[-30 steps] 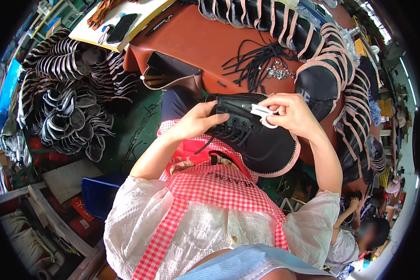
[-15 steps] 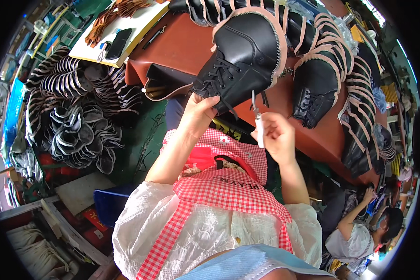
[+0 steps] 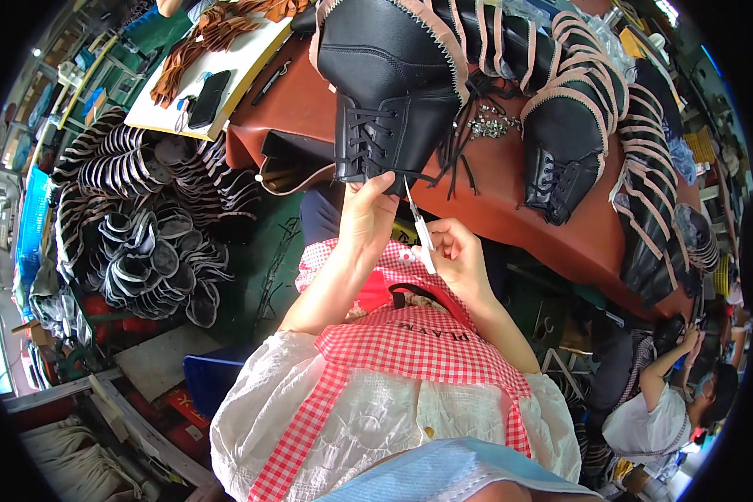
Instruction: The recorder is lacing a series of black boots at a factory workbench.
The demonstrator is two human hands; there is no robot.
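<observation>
A black leather shoe upper (image 3: 393,67) with a pinkish zigzag-stitched edge lies over the near side of the table, its black laces (image 3: 370,138) threaded through the eyelets. My left hand (image 3: 368,216) pinches its near laced end, thumb on top. My right hand (image 3: 460,258) is closed around the white handles of small scissors (image 3: 425,243). Their blades point up and reach the near right corner of the upper, close to a lace end. Whether the blades touch the lace I cannot tell. The right fingers are partly hidden behind the handles.
Another laced upper (image 3: 565,125) and rows of stacked uppers lie to the right. Loose laces (image 3: 453,155) and small metal pieces (image 3: 494,124) sit on the red-brown table (image 3: 510,201). A phone (image 3: 209,99) rests on a white board. Piled uppers (image 3: 155,243) stand left; a co-worker (image 3: 653,418) sits right.
The upper has turned more upright and shifted left, exposing loose laces and metal pieces. My right hand has moved left and slightly down, bringing the scissors to the upper's near corner.
</observation>
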